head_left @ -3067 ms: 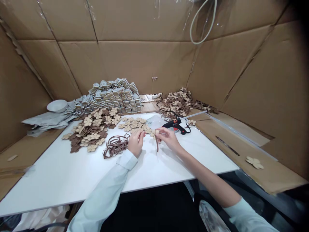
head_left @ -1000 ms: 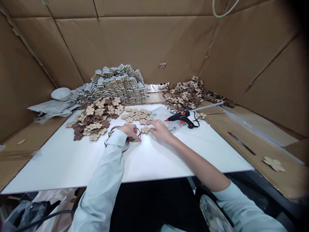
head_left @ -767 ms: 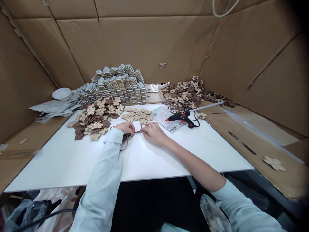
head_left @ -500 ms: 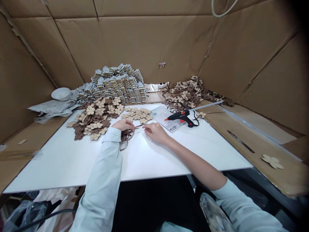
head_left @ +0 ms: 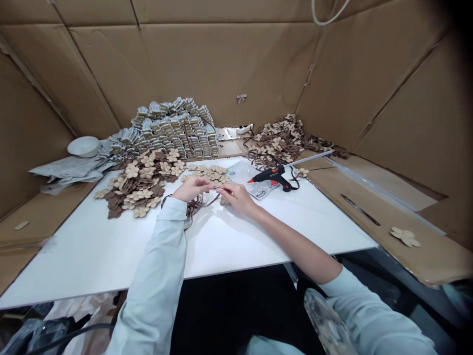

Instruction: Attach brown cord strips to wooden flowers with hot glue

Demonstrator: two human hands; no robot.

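Note:
Over the white table (head_left: 236, 241), my left hand (head_left: 192, 189) is closed in a pinch on a thin brown cord (head_left: 211, 201). My right hand (head_left: 236, 195) pinches at the same cord, its fingertips almost meeting those of the left. A loose bundle of brown cords (head_left: 192, 209) hangs and lies below my left hand. Just behind both hands lies a flat group of beige flower cutouts (head_left: 210, 173). One beige flower (head_left: 223, 200) shows partly under my right hand. What sits exactly between the fingertips is too small to make out.
A black glue gun (head_left: 271, 175) lies on a plastic bag (head_left: 240, 170) right of my hands. At left is a heap of beige and brown flowers (head_left: 136, 185), with stacked small packs (head_left: 177, 130) behind. More corded flowers (head_left: 281, 138) fill the back right. A white bowl (head_left: 84, 146) stands far left.
My hands have come closer together and lifted slightly, fingertips now almost touching. The cord now dips in a curve below them. A flower has come into sight under my right hand. The view has shifted slightly.

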